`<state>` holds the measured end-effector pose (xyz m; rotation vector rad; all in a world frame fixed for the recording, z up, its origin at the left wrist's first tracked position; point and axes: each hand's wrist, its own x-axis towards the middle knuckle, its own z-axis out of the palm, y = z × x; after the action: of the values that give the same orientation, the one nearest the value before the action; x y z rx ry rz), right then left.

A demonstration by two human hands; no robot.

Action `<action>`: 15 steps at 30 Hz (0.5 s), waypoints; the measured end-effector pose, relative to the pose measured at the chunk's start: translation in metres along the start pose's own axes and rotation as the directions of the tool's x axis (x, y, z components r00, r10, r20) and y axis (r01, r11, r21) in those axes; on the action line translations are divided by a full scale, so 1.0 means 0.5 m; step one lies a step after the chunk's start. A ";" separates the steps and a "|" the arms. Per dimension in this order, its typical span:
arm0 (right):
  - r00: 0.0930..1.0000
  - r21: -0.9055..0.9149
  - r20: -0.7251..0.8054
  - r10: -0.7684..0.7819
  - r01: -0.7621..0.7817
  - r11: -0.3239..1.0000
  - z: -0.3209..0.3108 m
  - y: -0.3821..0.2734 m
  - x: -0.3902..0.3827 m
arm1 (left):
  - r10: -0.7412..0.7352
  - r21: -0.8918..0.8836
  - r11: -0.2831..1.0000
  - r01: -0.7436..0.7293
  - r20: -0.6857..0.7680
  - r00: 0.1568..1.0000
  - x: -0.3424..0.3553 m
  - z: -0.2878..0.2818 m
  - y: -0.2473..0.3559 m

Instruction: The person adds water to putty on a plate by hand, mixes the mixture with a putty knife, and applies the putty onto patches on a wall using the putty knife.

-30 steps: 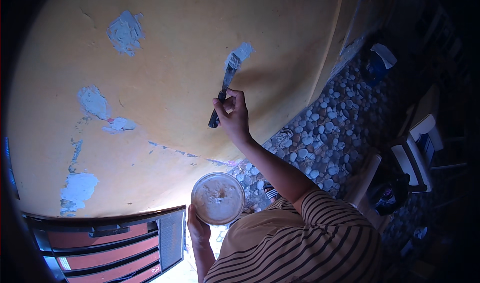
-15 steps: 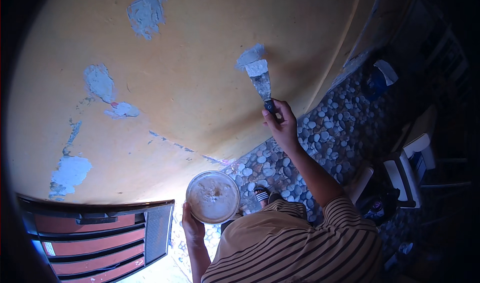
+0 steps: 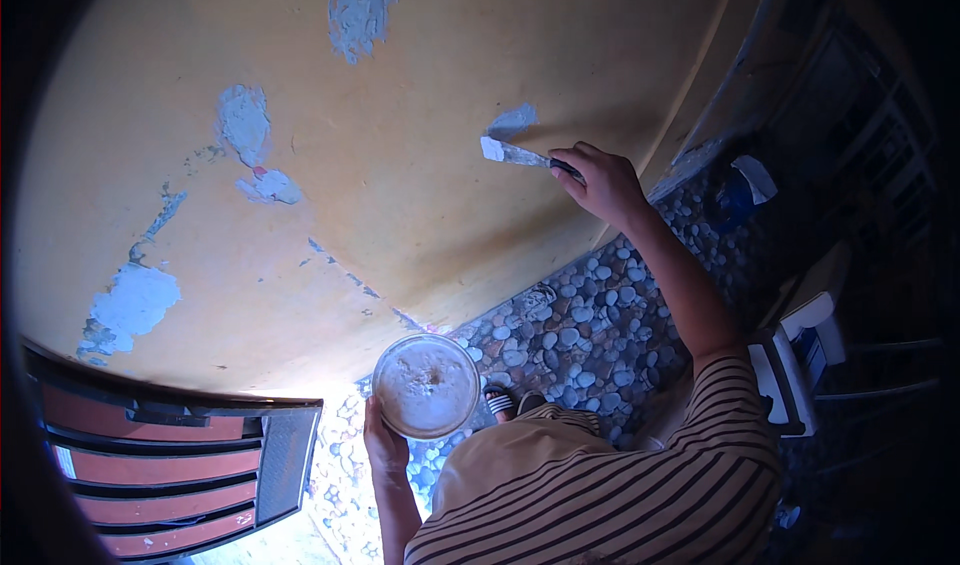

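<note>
My right hand [image 3: 601, 179] grips the dark handle of a putty knife [image 3: 512, 153], whose white-coated blade lies flat against the yellow wall [image 3: 440, 85] just below a fresh grey patch of filler [image 3: 512, 121]. My left hand [image 3: 384, 447] holds up a round bowl of pale filler paste [image 3: 427, 386] from below, near my chest. My striped sleeve and shirt fill the lower right.
Other grey filled patches [image 3: 358, 17] and flaking spots [image 3: 130, 300] dot the wall. A pebble-patterned floor [image 3: 590, 325] runs along the wall's base. A red slatted chair [image 3: 170, 465] stands at lower left. White and blue things [image 3: 800, 350] sit on the floor at right.
My right hand has turned the putty knife from pointing up to lying sideways, blade to the left, and a grey patch now shows above it. The bowl has stayed about in place.
</note>
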<state>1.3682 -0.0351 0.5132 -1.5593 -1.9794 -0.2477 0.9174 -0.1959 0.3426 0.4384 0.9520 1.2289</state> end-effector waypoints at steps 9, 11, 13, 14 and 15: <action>0.992 -0.182 0.051 -0.112 0.120 0.976 -0.017 -0.015 0.043 | 0.009 -0.088 0.996 -0.012 -0.042 0.999 -0.040 -0.019 -0.033; 0.990 -0.178 0.036 -0.133 0.137 0.974 -0.010 -0.003 0.043 | 0.030 -0.081 0.996 -0.036 -0.077 0.997 -0.054 -0.011 -0.044; 0.993 -0.168 0.027 -0.115 0.118 0.979 -0.001 0.011 0.039 | 0.080 -0.060 0.995 -0.084 -0.060 0.995 -0.066 0.005 -0.052; 0.992 -0.152 0.027 -0.126 0.129 0.980 0.003 0.019 0.037 | 0.095 -0.050 0.994 -0.099 -0.081 0.992 -0.071 0.017 -0.057; 0.993 -0.147 0.002 -0.115 0.115 0.982 0.006 0.028 0.035 | 0.104 -0.036 0.993 -0.109 -0.113 0.988 -0.073 0.031 -0.063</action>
<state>1.3778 -0.0149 0.5175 -1.5325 -2.0896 -0.4546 0.9475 -0.2367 0.3419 0.3946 1.0055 1.3797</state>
